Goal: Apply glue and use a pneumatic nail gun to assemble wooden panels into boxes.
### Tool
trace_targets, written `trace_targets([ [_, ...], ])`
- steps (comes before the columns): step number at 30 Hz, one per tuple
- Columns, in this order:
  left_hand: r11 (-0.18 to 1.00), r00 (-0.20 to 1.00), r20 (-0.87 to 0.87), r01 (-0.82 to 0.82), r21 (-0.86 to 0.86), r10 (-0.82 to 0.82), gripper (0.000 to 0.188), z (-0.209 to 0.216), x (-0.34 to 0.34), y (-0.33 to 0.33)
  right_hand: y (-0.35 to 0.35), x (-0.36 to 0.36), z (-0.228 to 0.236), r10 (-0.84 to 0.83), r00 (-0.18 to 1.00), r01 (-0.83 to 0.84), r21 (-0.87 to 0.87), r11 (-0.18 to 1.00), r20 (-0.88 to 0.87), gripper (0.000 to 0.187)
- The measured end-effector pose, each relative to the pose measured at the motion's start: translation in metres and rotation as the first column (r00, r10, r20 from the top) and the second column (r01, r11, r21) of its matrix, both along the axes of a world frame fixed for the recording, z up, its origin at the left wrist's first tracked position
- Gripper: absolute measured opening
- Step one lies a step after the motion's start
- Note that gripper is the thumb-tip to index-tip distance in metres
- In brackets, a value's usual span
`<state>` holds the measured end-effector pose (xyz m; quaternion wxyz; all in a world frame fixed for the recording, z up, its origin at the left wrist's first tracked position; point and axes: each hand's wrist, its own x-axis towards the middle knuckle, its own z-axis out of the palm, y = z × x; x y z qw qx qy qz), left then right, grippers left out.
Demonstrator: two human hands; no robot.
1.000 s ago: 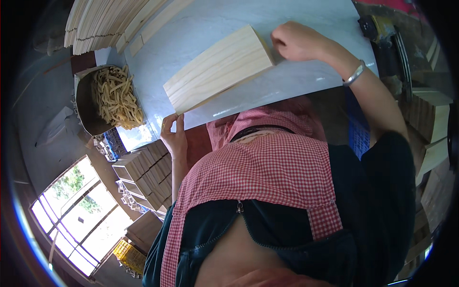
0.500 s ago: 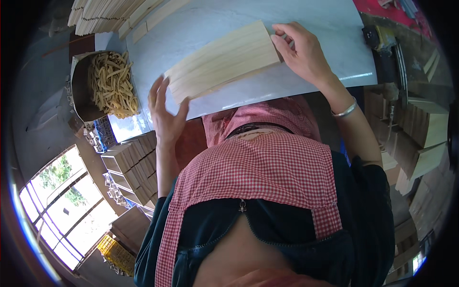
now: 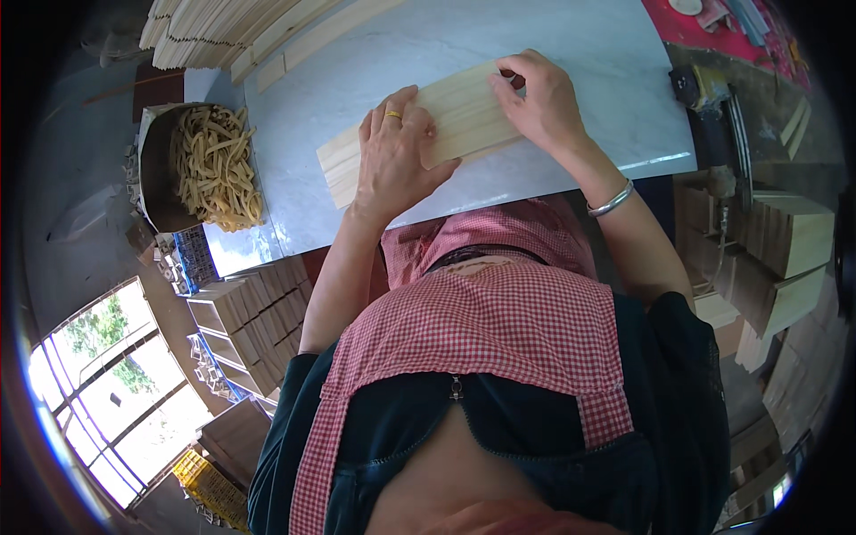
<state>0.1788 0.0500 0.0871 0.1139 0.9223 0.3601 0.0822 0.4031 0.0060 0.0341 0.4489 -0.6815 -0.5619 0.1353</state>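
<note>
A long pale wooden board (image 3: pixel 459 94) lies at a slant on the white marbled tabletop. Its layered near edge suggests more than one piece, though I cannot make out how many. My left hand (image 3: pixel 388 156), with a gold ring on one finger, rests across the board left of its middle; the fingers are slightly bent and the thumb is spread toward the near edge. At the board's right end is my right hand (image 3: pixel 544 98), a bangle on its wrist. Its thumb and forefinger curl closed at the board's end, and the other fingers are partly hidden.
A bin (image 3: pixel 160 165) full of curled wood strips stands against the table's left edge. Stacked thin boards (image 3: pixel 205 36) occupy the far left. Wooden boxes (image 3: pixel 254 316) are piled below left, and wooden pieces (image 3: pixel 785 241) at right. A metal device (image 3: pixel 704 89) sits by the right edge.
My left hand has moved right and forward from the board's left end onto its top. My right hand has shifted slightly onto the right end. The board has hardly moved.
</note>
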Motion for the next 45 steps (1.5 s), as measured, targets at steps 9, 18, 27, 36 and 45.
trace_targets([
  [9,0.988,0.959,0.252,-0.109,-0.111,0.134,0.047,0.000,-0.033,0.003,0.000,-0.003,-0.001,-0.012,1.000,0.012,0.044,0.999,-0.006,0.009],
  [18,0.426,0.342,0.258,-0.648,-0.631,0.904,0.039,-0.004,-0.120,-0.013,-0.002,-0.006,-0.001,-0.050,0.997,0.055,0.076,0.996,-0.063,0.007],
  [27,0.459,0.345,0.302,-0.650,-0.607,0.889,0.033,-0.005,-0.116,-0.017,0.001,-0.008,-0.008,-0.063,0.979,0.080,0.085,0.993,-0.191,0.006],
  [36,0.628,0.626,0.051,-0.775,-0.064,0.778,0.034,-0.003,-0.115,-0.011,0.000,-0.009,0.001,-0.109,0.991,0.111,0.023,0.994,-0.083,0.008],
  [45,0.998,0.996,0.077,0.051,0.046,-0.054,0.053,0.011,0.031,-0.006,0.001,0.020,-0.007,0.030,0.938,-0.034,-0.006,0.999,-0.345,0.011],
])
